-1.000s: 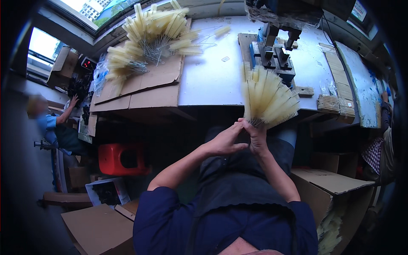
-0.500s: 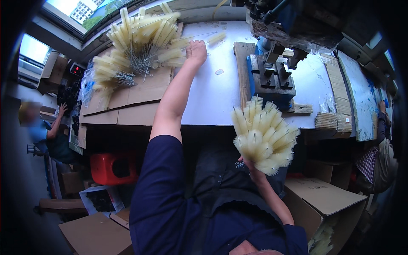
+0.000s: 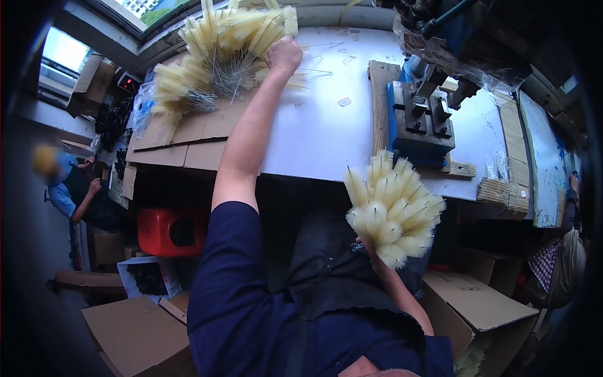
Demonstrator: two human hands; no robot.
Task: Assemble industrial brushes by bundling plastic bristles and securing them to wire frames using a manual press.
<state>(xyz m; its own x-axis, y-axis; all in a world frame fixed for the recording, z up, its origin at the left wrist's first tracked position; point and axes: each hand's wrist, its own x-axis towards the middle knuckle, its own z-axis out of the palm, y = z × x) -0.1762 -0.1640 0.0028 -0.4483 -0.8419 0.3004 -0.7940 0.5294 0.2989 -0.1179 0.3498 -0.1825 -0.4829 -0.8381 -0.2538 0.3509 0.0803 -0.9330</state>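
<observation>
My left hand [image 3: 284, 56] is closed at the right edge of a heap of cream-bristled bottle brushes [image 3: 217, 38] on the bench. Thin wire stems stick out rightward beside it, and a bristle head [image 3: 290, 22] stands just above its knuckles; the fingertips are turned away. Low in front of my body, my right hand [image 3: 375, 256] grips a thick bundle of the same brushes [image 3: 396, 210]. The bristle heads fan upward and hide most of that hand. Looped wire ends [image 3: 357, 245] poke out at its left side.
Right of centre on the bench [image 3: 320, 125] stands a blue-and-black metal press fixture [image 3: 419, 119] beside a wooden plank [image 3: 380, 107]. Cardboard [image 3: 207, 129] lies under the heap. Below are a red stool [image 3: 166, 232] and an open carton [image 3: 480, 301]. Co-workers [image 3: 72, 188] are at both sides.
My left hand has shifted slightly up and left against the heap; wire stems now point right where bristle heads did. The view has turned a little. The right hand still holds its bundle.
</observation>
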